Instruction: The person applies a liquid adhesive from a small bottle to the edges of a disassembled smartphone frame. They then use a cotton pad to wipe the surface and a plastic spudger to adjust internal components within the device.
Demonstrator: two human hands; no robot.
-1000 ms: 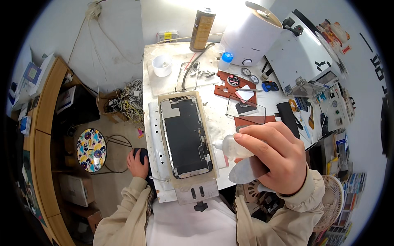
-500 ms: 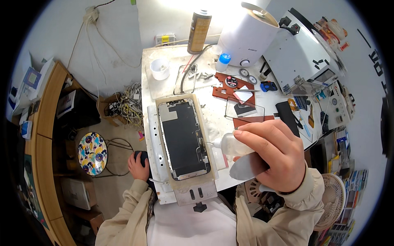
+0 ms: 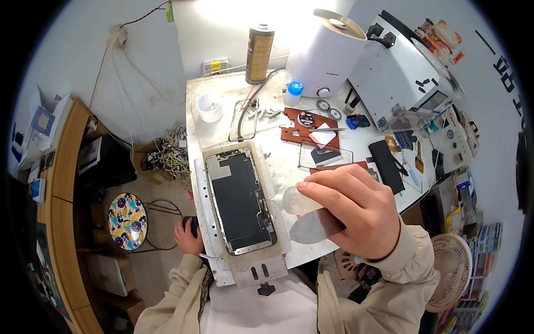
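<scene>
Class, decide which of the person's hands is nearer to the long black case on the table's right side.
Right. The right hand is just on the near side of the black case; the left hand is farther off, past the table's left edge.

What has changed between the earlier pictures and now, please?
The head view has shifted, so the bench appears lower and more to the left. The bottle in the right hand seems slightly closer to the far end of the phone panel. Nothing was picked up or released. The right hand keeps the grey blade; the left hand stays on a dark rounded object.
</scene>
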